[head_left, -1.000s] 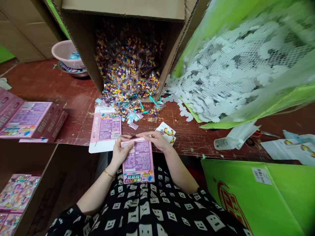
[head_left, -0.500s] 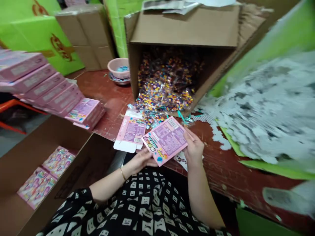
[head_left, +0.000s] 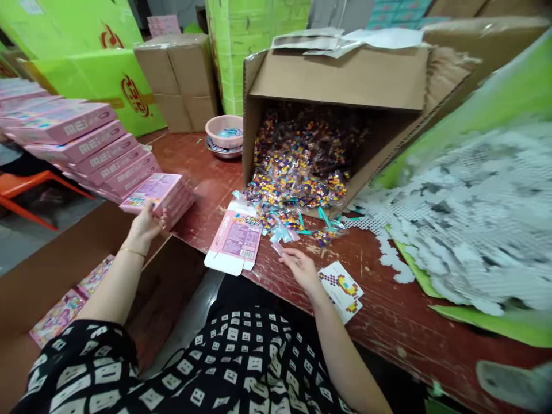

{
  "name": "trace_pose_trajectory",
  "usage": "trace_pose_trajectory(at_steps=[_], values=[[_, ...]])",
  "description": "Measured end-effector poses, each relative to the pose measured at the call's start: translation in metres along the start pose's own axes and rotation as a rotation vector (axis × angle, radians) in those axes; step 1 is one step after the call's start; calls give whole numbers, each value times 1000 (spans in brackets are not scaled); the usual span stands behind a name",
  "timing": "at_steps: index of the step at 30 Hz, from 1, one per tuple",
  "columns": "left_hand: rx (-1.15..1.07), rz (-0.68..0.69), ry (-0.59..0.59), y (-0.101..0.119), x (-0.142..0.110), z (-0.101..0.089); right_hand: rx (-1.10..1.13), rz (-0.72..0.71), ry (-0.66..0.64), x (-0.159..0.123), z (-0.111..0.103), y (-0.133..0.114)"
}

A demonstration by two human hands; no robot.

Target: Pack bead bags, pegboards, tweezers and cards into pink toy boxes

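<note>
My left hand [head_left: 149, 222] rests at the near edge of the top pink printed box [head_left: 157, 187] on a short stack, fingers loosely apart and touching it. Between the fingertips of my right hand [head_left: 302, 267] is a small pale pink packet [head_left: 278, 248], held low over the table. Just left of that hand lies a flattened-looking pink carton [head_left: 237, 237] with its white flap open toward me. White printed cards [head_left: 340, 287] with pixel pictures lie beside my right wrist. Clear bags of coloured beads [head_left: 293, 178] spill toward the hands, with small pale packets [head_left: 282, 234] at their front.
A large cardboard box [head_left: 336, 80] lies on its side around the bead bags. Piled white perforated sheets [head_left: 474, 218] take up the right. Taller pink box stacks [head_left: 99, 144] stand left, above an open carton [head_left: 172, 276]. A pink bowl [head_left: 224, 129] sits behind.
The pink box held in both hands is now on the short stack at left, under my left hand. My right hand has let go of it and holds a small packet. The view has shifted.
</note>
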State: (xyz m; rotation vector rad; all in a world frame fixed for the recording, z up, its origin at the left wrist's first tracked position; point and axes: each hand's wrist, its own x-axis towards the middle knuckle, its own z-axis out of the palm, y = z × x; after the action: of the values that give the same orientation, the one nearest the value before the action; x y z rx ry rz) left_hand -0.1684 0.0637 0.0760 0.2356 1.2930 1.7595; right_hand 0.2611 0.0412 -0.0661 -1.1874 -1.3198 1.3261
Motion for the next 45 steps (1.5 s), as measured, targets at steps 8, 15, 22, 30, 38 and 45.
trace_pose_trajectory(at_steps=[8,15,22,30,38,45], values=[[344,210,-218,-123,-49,6,-404,-94,-288,86,66,-6],[1427,782,-351,-222,-36,-19,-644,-117,-159,177,127,-23],[1529,866,-333,-201,-49,-15,-586,-90,-377,193,126,-43],[1086,582,-514,-135,-77,18,-110,-516,-171,151,110,-83],[748,317,-573,-135,-76,26,237,-235,-10,109,74,-66],[550,64,-665,-145,-106,54,341,66,-171,41,33,-80]])
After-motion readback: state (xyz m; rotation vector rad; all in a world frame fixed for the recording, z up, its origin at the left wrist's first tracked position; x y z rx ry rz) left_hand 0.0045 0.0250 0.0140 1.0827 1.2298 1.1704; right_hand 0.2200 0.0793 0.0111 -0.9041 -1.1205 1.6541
